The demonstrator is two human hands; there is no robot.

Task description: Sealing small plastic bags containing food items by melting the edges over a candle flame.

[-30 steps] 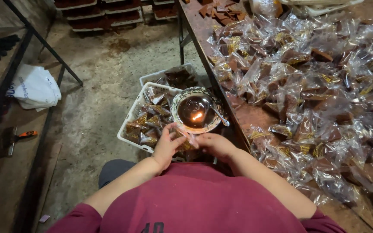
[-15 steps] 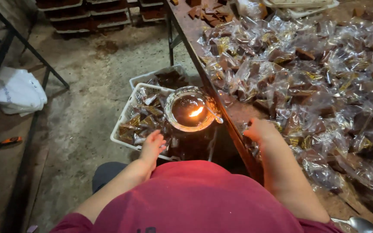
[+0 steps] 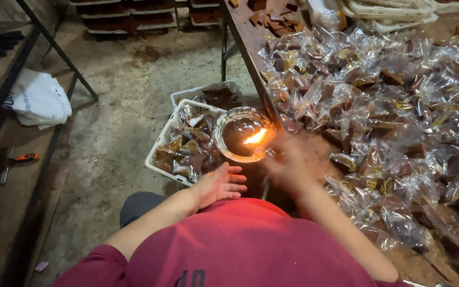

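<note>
Seen from the head cam, looking down: a person in a red shirt sits at the edge of a table [image 3: 251, 40] heaped w/ small clear-wrapped brown pieces [image 3: 378, 111]. Left hand [image 3: 220, 183] is open, palm down, fingers spread and flat, holding nothing; it hovers just below a round glass bowl [image 3: 241, 135] and beside a white plastic basket [image 3: 160, 151]. Right hand [image 3: 288, 165] is motion-blurred at the table's near corner, just right of the bowl; can't tell whether its grip is closed or on anything. A small orange flame [image 3: 255, 137] burns inside the bowl, toward its right side, nearest the right hand. Bowl sits between both hands, tight against the table edge, w/ its left rim over the basket.

Basket is packed w/ wrapped pieces like those on the table; a second white basket [image 3: 208, 94] w/ dark contents stands just behind it on the concrete floor [image 3: 128, 106]. Wrapped packets cover most of the tabletop, from the right hand out to the frame's right edge. Unwrapped brown chunks [image 3: 269, 18] lie at the table's far end, pale trays [image 3: 389, 10] beyond them.

At left: white plastic bag [image 3: 38, 101] on the floor, dark metal frame bars [image 3: 59, 50] crossing over it, orange-handled tool [image 3: 14, 159] near the left edge. Stacked crates [image 3: 128, 16] line the far wall at top.
</note>
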